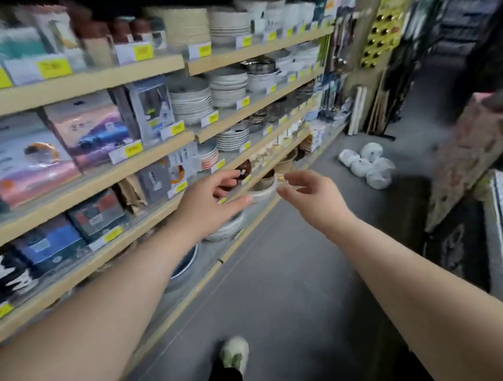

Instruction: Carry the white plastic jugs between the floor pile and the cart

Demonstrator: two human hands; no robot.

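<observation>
Both arms stretched toward a small white bowl (263,190) at frame centre, at the front edge of a lower shelf (146,217). Left hand (208,203): fingers loosely spread, thumb tip reaching to the bowl's left rim; contact uncertain through blur, nothing grasped. Right hand (309,197): released, fingers relaxed, fingertips just beside the bowl's right rim near a small striped label (281,178). Stacked plates (190,101) fill shelves at upper centre; boxed goods (21,157) at left. White wrapped bundles (366,165) lie on the grey floor (294,290), centre right. One shoe (235,353) at bottom centre.
</observation>
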